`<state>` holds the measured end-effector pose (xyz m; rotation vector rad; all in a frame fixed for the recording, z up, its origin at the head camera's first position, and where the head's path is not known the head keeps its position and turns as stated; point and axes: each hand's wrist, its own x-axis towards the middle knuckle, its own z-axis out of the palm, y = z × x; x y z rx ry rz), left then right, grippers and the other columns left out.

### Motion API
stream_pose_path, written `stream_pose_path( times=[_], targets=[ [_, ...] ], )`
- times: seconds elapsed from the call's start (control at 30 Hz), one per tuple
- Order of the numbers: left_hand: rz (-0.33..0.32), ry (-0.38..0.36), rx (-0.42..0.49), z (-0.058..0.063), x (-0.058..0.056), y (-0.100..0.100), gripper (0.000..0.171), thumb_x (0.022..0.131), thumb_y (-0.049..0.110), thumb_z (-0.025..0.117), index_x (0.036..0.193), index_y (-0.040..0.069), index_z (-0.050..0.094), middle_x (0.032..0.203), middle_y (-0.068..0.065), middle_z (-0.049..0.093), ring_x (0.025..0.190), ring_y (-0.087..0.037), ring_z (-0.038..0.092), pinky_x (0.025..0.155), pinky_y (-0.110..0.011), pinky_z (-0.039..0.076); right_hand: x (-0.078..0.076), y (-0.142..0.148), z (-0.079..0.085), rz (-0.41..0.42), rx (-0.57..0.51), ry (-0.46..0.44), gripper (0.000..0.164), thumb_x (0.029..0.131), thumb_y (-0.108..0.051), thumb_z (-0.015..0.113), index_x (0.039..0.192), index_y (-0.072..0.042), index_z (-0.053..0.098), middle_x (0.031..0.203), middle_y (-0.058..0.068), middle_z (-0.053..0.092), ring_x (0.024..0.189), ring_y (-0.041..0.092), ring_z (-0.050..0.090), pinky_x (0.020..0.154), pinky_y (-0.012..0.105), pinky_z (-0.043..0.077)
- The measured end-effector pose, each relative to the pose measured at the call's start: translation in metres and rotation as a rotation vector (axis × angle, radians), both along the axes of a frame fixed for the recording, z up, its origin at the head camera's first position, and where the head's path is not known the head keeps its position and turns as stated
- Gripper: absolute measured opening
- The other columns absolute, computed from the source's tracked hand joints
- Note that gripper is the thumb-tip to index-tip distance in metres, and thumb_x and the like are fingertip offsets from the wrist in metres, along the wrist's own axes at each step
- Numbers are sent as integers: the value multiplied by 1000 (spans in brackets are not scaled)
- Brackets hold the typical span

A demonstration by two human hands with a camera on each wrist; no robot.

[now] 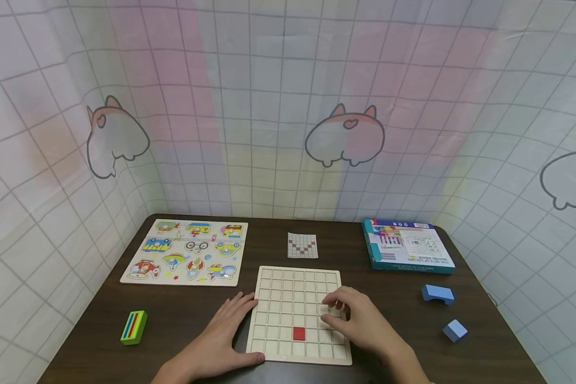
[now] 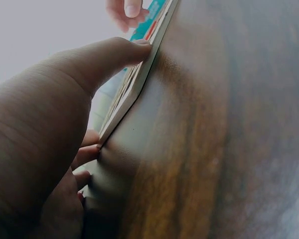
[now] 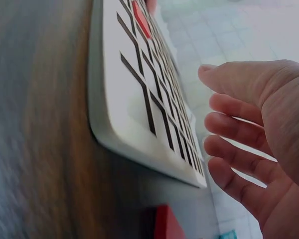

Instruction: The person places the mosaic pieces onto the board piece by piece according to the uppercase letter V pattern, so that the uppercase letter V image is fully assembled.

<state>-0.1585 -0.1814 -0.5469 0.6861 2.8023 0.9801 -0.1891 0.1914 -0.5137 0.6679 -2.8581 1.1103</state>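
A pale wooden grid board lies on the dark table, with one red square tile in a cell of its lower half. My left hand rests at the board's left side, fingers spread along the edge and thumb on the near left corner. Over the board's right side hovers my right hand, its fingers loosely bent with a gap between thumb and fingertips and nothing between them. In the right wrist view, a red piece lies on the table beside the board, mostly hidden by my forearm in the head view.
Behind the board lies a small card with a red V pattern on a grid. A picture puzzle board is at the back left, a flat box at the back right. Blue arch and blue block stand right, a green striped block left.
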Motion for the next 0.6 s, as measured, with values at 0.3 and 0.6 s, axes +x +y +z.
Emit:
stream_pose_path(
  times=[0.3, 0.6],
  targets=[
    [0, -3, -4, 2, -1, 1, 116, 82, 78, 85, 170, 15, 43, 181, -6, 37, 173, -39, 23, 140, -69, 18, -6, 17, -1, -116, 48, 41, 27, 97, -38, 89, 121, -29, 80, 116, -15, 74, 109, 11, 64, 99, 40, 62],
    [-1, -17, 0, -2, -2, 1, 118, 82, 81, 84, 170, 15, 43, 181, -4, 37, 173, -38, 22, 140, -69, 17, -12, 34, -5, -278, 138, 183, 31, 91, -32, 94, 117, -22, 82, 117, -8, 77, 110, 17, 63, 96, 49, 60]
  ],
)
